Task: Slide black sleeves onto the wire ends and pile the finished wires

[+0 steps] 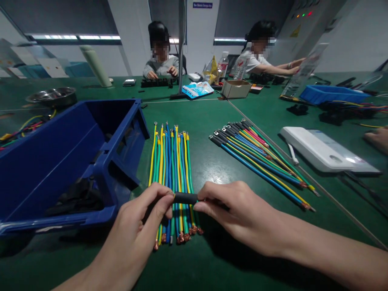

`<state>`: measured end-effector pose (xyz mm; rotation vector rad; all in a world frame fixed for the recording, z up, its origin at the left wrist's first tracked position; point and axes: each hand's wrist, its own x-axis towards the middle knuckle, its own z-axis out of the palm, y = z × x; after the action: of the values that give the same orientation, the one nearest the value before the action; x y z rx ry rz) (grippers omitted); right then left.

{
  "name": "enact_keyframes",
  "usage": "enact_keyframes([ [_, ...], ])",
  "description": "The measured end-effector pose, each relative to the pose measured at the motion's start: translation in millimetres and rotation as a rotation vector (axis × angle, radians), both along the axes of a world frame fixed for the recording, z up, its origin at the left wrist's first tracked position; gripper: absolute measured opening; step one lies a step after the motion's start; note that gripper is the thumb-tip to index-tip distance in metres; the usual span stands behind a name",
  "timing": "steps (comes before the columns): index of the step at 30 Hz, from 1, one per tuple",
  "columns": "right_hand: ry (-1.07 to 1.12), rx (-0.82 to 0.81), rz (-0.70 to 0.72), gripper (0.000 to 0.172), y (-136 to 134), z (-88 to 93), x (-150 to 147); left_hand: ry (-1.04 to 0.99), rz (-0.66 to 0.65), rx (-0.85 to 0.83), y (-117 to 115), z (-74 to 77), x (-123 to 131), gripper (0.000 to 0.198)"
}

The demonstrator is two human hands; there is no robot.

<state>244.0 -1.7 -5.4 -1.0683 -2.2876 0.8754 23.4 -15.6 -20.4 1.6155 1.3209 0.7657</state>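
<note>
A short black tube [186,198] is stretched level between my two hands, above a row of cables. My left hand [142,218] pinches its left end, where a bit of yellow shows at the fingertips. The right end is between the thumb and fingers of my right hand [233,206]. Below lie several yellow, green and blue cables [165,161] with metal lugs at the far ends and bare copper at the near ends. To the right, a fanned bundle of cables [251,155] has black sleeves at its lugs.
A blue bin [106,161] with black pieces inside stands at left. A white device [315,149] lies at right, near another person's hand [377,139]. Two people sit across the green table [200,111]; a cardboard box [235,89] and bottles stand there.
</note>
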Motion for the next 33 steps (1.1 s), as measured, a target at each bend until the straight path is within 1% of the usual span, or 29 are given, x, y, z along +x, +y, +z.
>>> enact_keyframes([
  [5, 0.000, -0.071, -0.066, 0.022, 0, 1.8, -3, -0.043, 0.038, -0.012, 1, -0.7, 1, 0.034],
  [8, 0.011, -0.038, -0.053, 0.020, 0, 3.0, -3, -0.028, 0.041, 0.001, 0, 0.0, 1, 0.034],
  [13, 0.020, 0.050, -0.048, 0.019, 1, 3.7, -1, 0.009, -0.003, 0.040, -2, -0.3, 2, 0.032],
  [16, -0.045, 0.083, -0.024, 0.016, 2, 2.7, -1, 0.027, 0.003, 0.025, -2, -2.9, 1, 0.030],
  [21, -0.216, 0.155, -0.039, 0.015, 0, -3.4, -2, 0.036, -0.017, -0.005, 1, -6.1, -1, 0.033],
  [24, -0.253, 0.197, -0.035, 0.015, -1, -8.0, -2, 0.025, -0.024, -0.032, 2, -6.6, -1, 0.030],
  [28, -0.245, 0.213, -0.019, 0.015, -1, -10.1, 0, 0.020, -0.042, -0.016, 1, -5.4, -2, 0.029],
  [33, -0.271, 0.174, -0.025, 0.013, -2, -1.8, -1, 0.050, -0.038, 0.036, -1, -4.2, -3, 0.039],
])
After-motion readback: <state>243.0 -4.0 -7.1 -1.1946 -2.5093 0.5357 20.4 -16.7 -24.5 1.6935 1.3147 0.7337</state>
